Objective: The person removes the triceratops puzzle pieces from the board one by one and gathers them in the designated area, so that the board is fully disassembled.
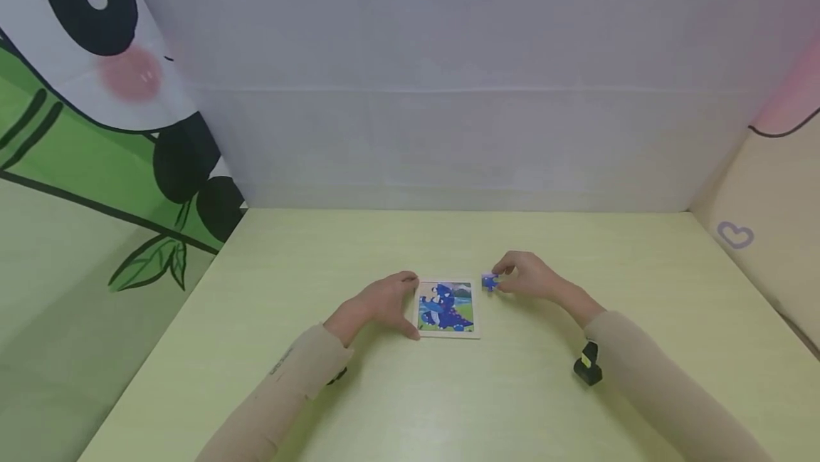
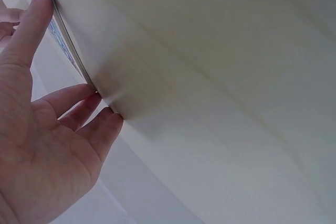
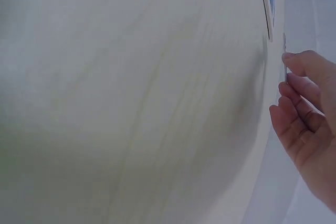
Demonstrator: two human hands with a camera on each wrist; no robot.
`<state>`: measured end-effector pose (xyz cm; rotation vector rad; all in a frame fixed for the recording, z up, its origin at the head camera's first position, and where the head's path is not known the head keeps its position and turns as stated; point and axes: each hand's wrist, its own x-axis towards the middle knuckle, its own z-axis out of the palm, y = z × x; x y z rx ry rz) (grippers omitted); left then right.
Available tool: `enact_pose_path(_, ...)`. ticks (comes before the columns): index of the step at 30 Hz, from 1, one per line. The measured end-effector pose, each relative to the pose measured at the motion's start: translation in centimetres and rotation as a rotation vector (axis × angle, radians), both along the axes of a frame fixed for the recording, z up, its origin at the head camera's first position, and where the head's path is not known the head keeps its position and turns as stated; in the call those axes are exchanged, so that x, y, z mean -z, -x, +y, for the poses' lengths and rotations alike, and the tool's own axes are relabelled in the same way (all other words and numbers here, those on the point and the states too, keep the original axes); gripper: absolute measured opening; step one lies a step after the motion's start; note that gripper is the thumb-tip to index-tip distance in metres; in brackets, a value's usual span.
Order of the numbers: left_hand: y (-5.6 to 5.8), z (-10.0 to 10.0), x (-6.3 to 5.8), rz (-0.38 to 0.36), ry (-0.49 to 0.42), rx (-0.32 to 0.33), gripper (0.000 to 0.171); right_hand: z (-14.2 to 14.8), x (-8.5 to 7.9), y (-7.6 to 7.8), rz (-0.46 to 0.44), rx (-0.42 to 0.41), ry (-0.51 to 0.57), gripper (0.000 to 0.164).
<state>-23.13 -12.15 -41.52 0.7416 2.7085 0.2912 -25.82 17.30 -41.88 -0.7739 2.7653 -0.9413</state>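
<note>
A small square jigsaw puzzle tray [image 1: 477, 314] with a pale rim lies flat on the table, showing a blue dinosaur picture. A pale bare patch shows at the picture's upper left. My left hand [image 1: 384, 303] holds the tray by its left side, thumb at the near corner and fingers at the far one; the left wrist view shows the thumb against the tray's edge. Just right of the tray, my right hand [image 1: 530, 277] pinches a blue and purple puzzle piece [image 1: 489, 282] between thumb and fingers. Edge-on in the right wrist view, the piece looks raised off the table.
The pale wood-grained table [image 1: 538, 405] spreads around both hands. A whitish cloth wall [image 1: 448, 149] closes off the back, and printed panels flank it, a green cartoon [image 1: 96, 120] on the left and a purple heart [image 1: 735, 235] on the right.
</note>
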Motion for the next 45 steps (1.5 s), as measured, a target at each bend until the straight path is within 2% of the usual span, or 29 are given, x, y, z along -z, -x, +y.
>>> enact_pose_path(15,-0.1,-0.4,-0.1,0.004,-0.013,-0.011,0.101,1.2,1.5,0.4,0.009,-0.024,0.008,0.024)
enact_pose_path(33,-0.3,-0.1,-1.2,0.000,-0.027,0.002,0.100,1.7,0.3,0.3,-0.056,0.007,-0.015,0.026)
enact_pose_path(45,-0.1,-0.7,-0.7,0.015,-0.025,0.020,0.101,1.0,-0.2,0.7,-0.030,-0.013,0.007,0.030)
